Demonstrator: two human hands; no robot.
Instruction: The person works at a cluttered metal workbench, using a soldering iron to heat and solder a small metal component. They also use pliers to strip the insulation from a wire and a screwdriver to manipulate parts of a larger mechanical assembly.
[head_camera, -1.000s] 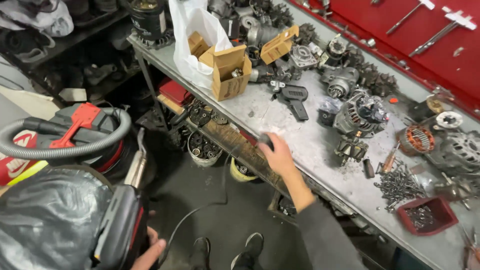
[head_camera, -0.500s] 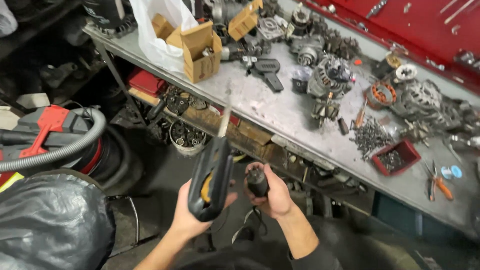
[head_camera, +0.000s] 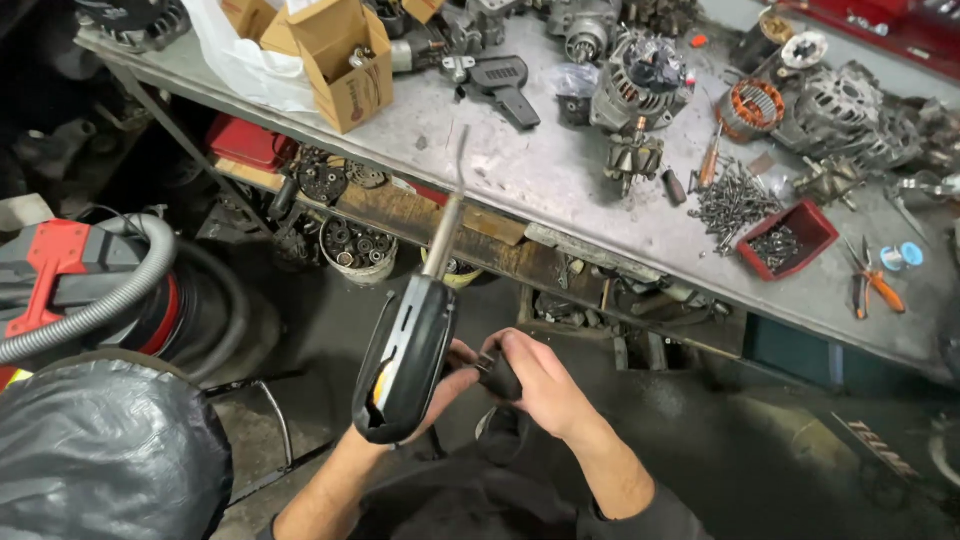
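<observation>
**Both hands on the blow gun, below the bench**

Your left hand (head_camera: 440, 385) grips the black blow gun (head_camera: 408, 362), fingers wrapped round its body, its thin nozzle pointing up toward the bench (head_camera: 520, 170). Your right hand (head_camera: 535, 380) pinches the dark fitting (head_camera: 498, 376) at its base, fingers clamped. On the bench, the red tray (head_camera: 790, 238) holds screws, and the cardboard box (head_camera: 345, 55) stands open with small parts inside. Below, a bucket (head_camera: 358, 250) holds round metal parts.

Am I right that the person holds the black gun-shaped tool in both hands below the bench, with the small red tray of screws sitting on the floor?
Not quite. The head view shows the red tray on the metal workbench, beside a heap of loose screws, not on the floor. The rest holds: left hand and right hand grip the black tool below the bench.
</observation>
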